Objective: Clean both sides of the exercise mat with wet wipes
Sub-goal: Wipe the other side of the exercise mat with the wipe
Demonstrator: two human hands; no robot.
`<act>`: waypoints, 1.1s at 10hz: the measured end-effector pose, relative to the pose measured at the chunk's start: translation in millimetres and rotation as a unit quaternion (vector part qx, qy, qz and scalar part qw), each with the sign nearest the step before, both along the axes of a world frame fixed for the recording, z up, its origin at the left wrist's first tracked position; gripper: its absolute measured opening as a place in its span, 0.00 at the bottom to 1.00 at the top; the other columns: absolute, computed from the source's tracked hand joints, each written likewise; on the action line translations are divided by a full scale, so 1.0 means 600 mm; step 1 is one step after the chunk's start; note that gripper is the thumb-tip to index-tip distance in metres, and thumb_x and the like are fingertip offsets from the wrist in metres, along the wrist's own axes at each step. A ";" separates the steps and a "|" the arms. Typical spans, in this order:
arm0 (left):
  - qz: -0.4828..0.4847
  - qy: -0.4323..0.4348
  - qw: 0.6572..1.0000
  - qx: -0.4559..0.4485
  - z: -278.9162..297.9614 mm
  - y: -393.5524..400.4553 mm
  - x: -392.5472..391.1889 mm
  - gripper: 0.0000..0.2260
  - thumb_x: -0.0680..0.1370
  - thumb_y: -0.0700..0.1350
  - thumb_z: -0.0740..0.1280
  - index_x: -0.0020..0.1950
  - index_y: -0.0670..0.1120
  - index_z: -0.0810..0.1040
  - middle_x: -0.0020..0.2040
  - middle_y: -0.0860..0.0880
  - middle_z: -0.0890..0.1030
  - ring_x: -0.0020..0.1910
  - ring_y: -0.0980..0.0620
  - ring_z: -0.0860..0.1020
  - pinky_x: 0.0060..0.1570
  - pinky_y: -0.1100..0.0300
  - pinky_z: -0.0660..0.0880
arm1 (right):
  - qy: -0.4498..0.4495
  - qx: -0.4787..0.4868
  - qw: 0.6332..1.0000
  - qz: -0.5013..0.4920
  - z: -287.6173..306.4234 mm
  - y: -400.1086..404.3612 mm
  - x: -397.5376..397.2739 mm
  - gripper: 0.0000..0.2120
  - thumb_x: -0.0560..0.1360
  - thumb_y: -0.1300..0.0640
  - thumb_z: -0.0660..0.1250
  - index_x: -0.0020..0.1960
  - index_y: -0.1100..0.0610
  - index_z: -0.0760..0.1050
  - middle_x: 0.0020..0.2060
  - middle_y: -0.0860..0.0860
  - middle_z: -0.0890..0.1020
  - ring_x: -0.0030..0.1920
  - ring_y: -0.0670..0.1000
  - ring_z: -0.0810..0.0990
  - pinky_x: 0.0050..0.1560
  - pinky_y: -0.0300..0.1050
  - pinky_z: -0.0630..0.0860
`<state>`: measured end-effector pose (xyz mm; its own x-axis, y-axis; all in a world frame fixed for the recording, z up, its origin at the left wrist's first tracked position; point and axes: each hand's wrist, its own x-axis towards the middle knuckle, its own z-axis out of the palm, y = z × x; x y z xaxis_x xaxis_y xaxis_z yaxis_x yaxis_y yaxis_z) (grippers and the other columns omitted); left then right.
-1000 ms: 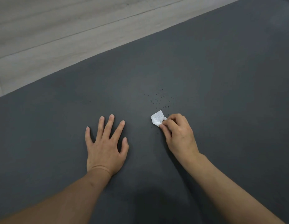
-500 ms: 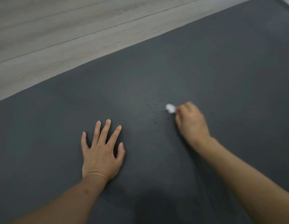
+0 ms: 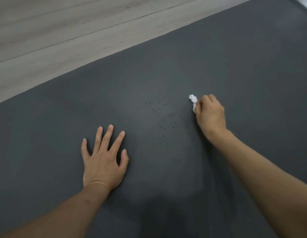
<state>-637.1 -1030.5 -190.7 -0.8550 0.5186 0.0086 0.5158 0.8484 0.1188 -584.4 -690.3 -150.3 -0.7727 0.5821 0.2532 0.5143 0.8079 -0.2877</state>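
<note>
A dark grey exercise mat (image 3: 235, 66) lies flat on the floor and fills most of the view. My left hand (image 3: 103, 160) rests palm down on it with its fingers spread. My right hand (image 3: 210, 114) pinches a small crumpled white wet wipe (image 3: 193, 100) against the mat, farther out and to the right. Several small dark specks (image 3: 163, 115) dot the mat between my two hands, just left of the wipe.
Pale wood-look floor (image 3: 63, 31) runs along the mat's far edge at the upper left. A dark shadow falls on the mat at the bottom centre.
My right hand has slid the wipe away from me and to the right, past the specks. The wipe looks more crumpled. My left hand has stayed flat on the mat.
</note>
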 end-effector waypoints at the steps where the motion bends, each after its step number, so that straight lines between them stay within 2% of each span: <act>1: 0.001 -0.003 1.000 -0.002 0.000 -0.001 0.002 0.27 0.81 0.58 0.52 0.80 0.57 0.67 0.83 0.50 0.59 0.84 0.47 0.52 0.78 0.33 0.49 | 0.003 0.013 1.000 0.016 -0.011 -0.039 0.007 0.09 0.79 0.58 0.62 0.42 0.62 0.74 0.39 0.57 0.74 0.36 0.59 0.73 0.33 0.53 0.72; 2: 0.000 -0.004 1.000 0.001 0.001 -0.001 0.001 0.27 0.81 0.58 0.52 0.80 0.57 0.67 0.84 0.50 0.59 0.84 0.47 0.52 0.78 0.33 0.49 | 0.015 -0.014 1.000 0.020 -0.010 -0.099 0.036 0.07 0.80 0.59 0.66 0.46 0.60 0.79 0.40 0.52 0.76 0.40 0.54 0.73 0.35 0.50 0.74; 3: 0.000 -0.002 1.000 0.002 0.000 0.001 0.000 0.27 0.81 0.58 0.53 0.80 0.57 0.67 0.83 0.50 0.60 0.84 0.47 0.52 0.78 0.33 0.49 | 0.045 -0.060 0.996 0.038 -0.013 -0.103 0.052 0.05 0.80 0.58 0.67 0.49 0.57 0.82 0.42 0.48 0.77 0.45 0.51 0.72 0.43 0.43 0.74; 4: -0.001 -0.002 1.000 0.003 0.000 0.000 0.000 0.27 0.81 0.58 0.53 0.80 0.57 0.67 0.83 0.50 0.60 0.84 0.47 0.52 0.78 0.33 0.49 | 0.049 -0.090 0.994 0.046 -0.008 -0.103 0.058 0.05 0.79 0.57 0.68 0.50 0.54 0.83 0.46 0.47 0.74 0.48 0.49 0.70 0.46 0.42 0.72; 5: 0.001 0.000 1.000 0.003 0.000 0.000 -0.001 0.27 0.81 0.58 0.53 0.80 0.56 0.68 0.83 0.50 0.60 0.84 0.47 0.53 0.78 0.32 0.50 | 0.010 -0.090 0.996 0.021 0.000 -0.100 0.055 0.03 0.78 0.54 0.70 0.51 0.49 0.82 0.52 0.48 0.71 0.53 0.49 0.69 0.45 0.43 0.73; 6: -0.001 0.000 1.000 0.007 0.001 0.000 0.000 0.27 0.81 0.58 0.53 0.80 0.56 0.68 0.83 0.50 0.60 0.84 0.47 0.53 0.78 0.32 0.49 | 0.020 -0.090 0.996 0.008 -0.001 -0.111 0.054 0.04 0.79 0.55 0.69 0.53 0.49 0.82 0.48 0.47 0.72 0.51 0.49 0.70 0.46 0.41 0.72; 7: 0.000 -0.003 1.000 0.002 0.001 0.000 0.000 0.27 0.81 0.58 0.52 0.80 0.57 0.67 0.83 0.50 0.60 0.84 0.47 0.52 0.78 0.33 0.49 | 0.057 -0.090 0.994 -0.008 -0.009 -0.122 0.050 0.04 0.79 0.58 0.69 0.52 0.54 0.82 0.45 0.48 0.76 0.47 0.50 0.73 0.47 0.43 0.74; 8: 0.000 -0.002 1.000 0.000 0.000 -0.001 -0.001 0.27 0.81 0.58 0.52 0.80 0.57 0.67 0.84 0.50 0.59 0.84 0.47 0.52 0.78 0.33 0.49 | 0.055 -0.076 0.993 0.074 -0.019 -0.158 0.049 0.03 0.79 0.61 0.68 0.49 0.59 0.80 0.43 0.51 0.77 0.43 0.52 0.74 0.43 0.44 0.73; 9: -0.003 0.001 1.000 0.003 0.000 -0.001 -0.001 0.27 0.81 0.58 0.53 0.80 0.56 0.67 0.83 0.50 0.60 0.84 0.47 0.52 0.78 0.32 0.49 | 0.000 -0.022 0.983 0.180 -0.022 -0.116 0.045 0.05 0.79 0.64 0.65 0.45 0.62 0.77 0.41 0.56 0.75 0.41 0.58 0.73 0.40 0.52 0.73; 10: -0.002 0.002 1.000 0.002 -0.001 0.000 -0.001 0.27 0.81 0.58 0.53 0.80 0.56 0.67 0.83 0.50 0.60 0.84 0.47 0.52 0.78 0.32 0.49 | 0.010 0.011 0.999 -0.032 -0.010 0.032 0.022 0.06 0.77 0.64 0.64 0.42 0.63 0.76 0.41 0.60 0.76 0.42 0.64 0.75 0.43 0.58 0.74; 11: -0.003 0.003 1.000 -0.003 0.000 0.001 -0.001 0.27 0.81 0.58 0.53 0.80 0.56 0.67 0.83 0.50 0.60 0.84 0.47 0.53 0.78 0.32 0.50 | 0.053 0.006 0.995 -0.088 0.001 0.012 0.032 0.07 0.78 0.61 0.63 0.42 0.62 0.75 0.41 0.59 0.76 0.41 0.63 0.76 0.43 0.57 0.74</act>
<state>-637.7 -1030.0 -190.8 -0.8518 0.5238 0.0103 0.5215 0.8460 0.1111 -565.1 -682.9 -150.0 -0.6272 0.7030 0.3353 0.6157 0.7111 -0.3395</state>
